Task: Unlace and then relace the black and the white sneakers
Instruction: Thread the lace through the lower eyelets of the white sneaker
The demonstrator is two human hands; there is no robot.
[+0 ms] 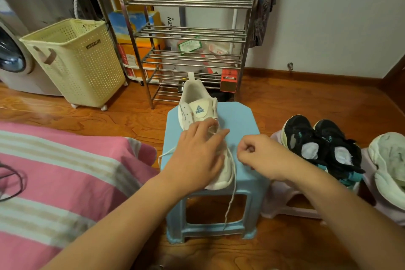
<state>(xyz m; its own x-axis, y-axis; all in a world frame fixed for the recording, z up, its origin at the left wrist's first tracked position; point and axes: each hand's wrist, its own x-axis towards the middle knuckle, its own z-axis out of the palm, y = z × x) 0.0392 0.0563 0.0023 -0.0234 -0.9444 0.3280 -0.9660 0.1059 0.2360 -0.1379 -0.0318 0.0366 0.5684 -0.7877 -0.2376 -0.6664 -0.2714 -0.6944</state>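
A white sneaker (198, 103) lies on a blue plastic stool (238, 116), its heel pointing away from me. My left hand (197, 151) lies flat over the sneaker's lace area, fingers stretched toward the eyelets. Just right of the shoe, my right hand (254, 153) is curled and pinches the white lace (231, 195), whose end hangs down over the stool's front. Another lace end trails off the left side of the stool. Two black sneakers (317, 144) stand side by side on a pale stool (291, 204) at the right. The toe of the white sneaker is hidden under my left hand.
A second white sneaker (388, 166) lies sole-up at the far right. A metal shoe rack (188, 35) stands behind the stool, a cream laundry basket (74, 59) to its left. A pink striped bed (54, 177) fills the lower left, with a black lace on it.
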